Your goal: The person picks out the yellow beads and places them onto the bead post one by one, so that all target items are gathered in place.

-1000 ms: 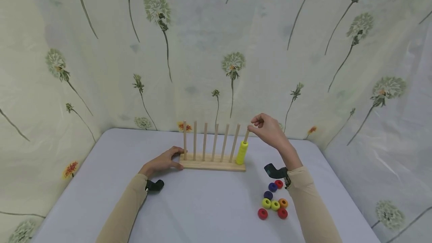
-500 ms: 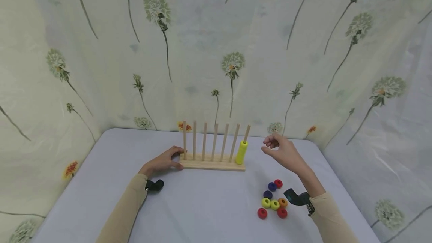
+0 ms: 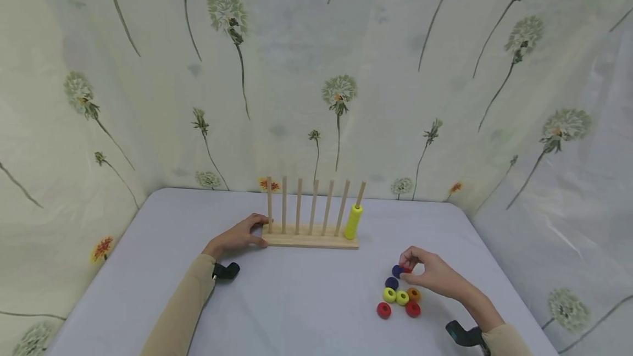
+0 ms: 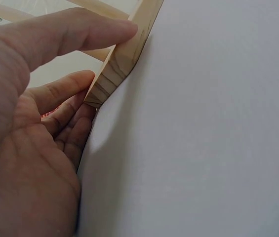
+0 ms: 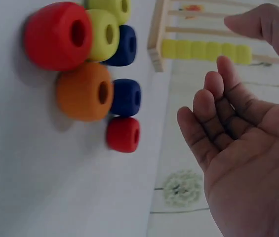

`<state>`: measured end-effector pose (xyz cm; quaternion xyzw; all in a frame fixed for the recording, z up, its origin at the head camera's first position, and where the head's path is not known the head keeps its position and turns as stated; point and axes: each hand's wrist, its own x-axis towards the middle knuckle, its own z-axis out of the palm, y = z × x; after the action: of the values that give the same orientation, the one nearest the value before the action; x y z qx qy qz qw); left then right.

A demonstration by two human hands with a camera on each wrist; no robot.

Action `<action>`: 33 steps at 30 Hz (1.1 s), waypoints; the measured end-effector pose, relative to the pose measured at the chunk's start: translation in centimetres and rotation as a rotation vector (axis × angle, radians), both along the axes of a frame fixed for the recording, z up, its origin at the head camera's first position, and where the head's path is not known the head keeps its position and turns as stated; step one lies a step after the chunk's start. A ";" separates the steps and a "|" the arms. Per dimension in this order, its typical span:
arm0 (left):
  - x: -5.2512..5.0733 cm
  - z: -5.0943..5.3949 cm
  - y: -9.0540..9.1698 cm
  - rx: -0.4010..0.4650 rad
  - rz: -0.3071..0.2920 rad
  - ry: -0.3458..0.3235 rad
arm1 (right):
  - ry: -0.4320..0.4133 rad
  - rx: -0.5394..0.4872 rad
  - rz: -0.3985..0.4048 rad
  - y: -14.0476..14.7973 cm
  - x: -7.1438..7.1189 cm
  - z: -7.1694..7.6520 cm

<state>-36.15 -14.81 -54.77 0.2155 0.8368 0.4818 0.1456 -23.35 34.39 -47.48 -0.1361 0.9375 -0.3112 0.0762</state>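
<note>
A wooden peg board stands toward the back of the table, with several upright pegs. Yellow beads are stacked on its rightmost peg. My left hand grips the board's left end; in the left wrist view the thumb lies on one side of the wood and the fingers on the other. Over the loose beads hovers my right hand, its thumb and fingers apart around a small red bead as the head view shows it. In the right wrist view that hand holds nothing.
Beside that red bead lie two blue beads, two yellow beads, an orange bead and two more red beads. A floral curtain hangs behind the white table.
My right hand has let go of the rightmost peg's top and moved down and to the right, over the loose beads. The left hand stays on the board's end.
</note>
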 end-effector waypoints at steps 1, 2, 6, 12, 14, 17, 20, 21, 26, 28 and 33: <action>0.0 0.0 0.0 -0.002 0.003 -0.002 | -0.024 0.003 0.007 0.2 0.2 -0.5; 0.1 0.0 0.0 -0.005 0.006 -0.004 | -0.044 0.009 0.013 0.5 0.5 -0.9; 0.1 0.2 0.0 -0.016 0.012 -0.001 | -0.090 0.034 0.025 1.0 1.0 -2.4; 0.2 0.3 0.2 -0.011 0.008 0.001 | -0.118 0.070 0.020 1.3 1.1 -4.2; 0.2 0.2 0.2 -0.007 0.010 -0.001 | -0.118 0.077 0.027 1.3 1.2 -4.6; 0.1 0.1 0.1 -0.006 0.009 0.002 | -0.108 0.086 0.052 1.3 1.3 -4.9; 0.1 0.1 0.1 -0.008 0.012 -0.003 | -0.097 0.105 0.063 1.2 1.4 -5.0; 0.1 0.1 0.1 -0.008 0.013 -0.007 | -0.095 0.109 0.066 1.2 1.4 -5.0; 0.1 0.1 0.1 -0.001 0.013 -0.008 | -0.099 0.107 0.062 1.0 1.4 -5.1; 0.1 0.1 0.1 -0.001 0.012 -0.003 | -0.105 0.101 0.050 0.9 1.4 -5.1; 0.2 0.1 0.1 -0.003 0.007 -0.005 | -0.120 0.091 0.023 0.8 1.4 -5.0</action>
<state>-35.97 -14.68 -54.71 0.2111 0.8378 0.4817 0.1463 -21.95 35.22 -52.52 -0.1241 0.9428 -0.2750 0.1420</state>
